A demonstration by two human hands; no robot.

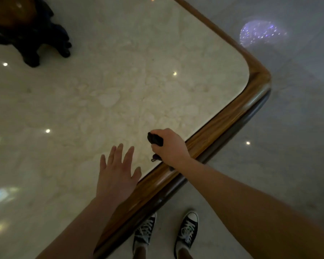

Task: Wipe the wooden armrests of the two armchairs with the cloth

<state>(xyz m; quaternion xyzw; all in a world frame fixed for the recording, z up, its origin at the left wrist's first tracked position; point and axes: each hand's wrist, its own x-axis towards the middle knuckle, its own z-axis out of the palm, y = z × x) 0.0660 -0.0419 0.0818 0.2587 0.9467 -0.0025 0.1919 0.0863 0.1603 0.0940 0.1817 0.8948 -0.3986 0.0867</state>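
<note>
Two bare hands reach over the marble tabletop point(120, 86) near its rounded corner. Right hand point(169, 145) is curled into a fist around a dark cloth point(154, 139), bunched up, just inside the wooden rim point(232, 116) of the near edge. Left hand point(118, 170) is spread flat, fingers apart, holding nothing, just beside it. At the far left corner stands a dark carved stand point(32, 36). Below the near edge, two laced sneakers point(144, 232) stand on the floor.
</note>
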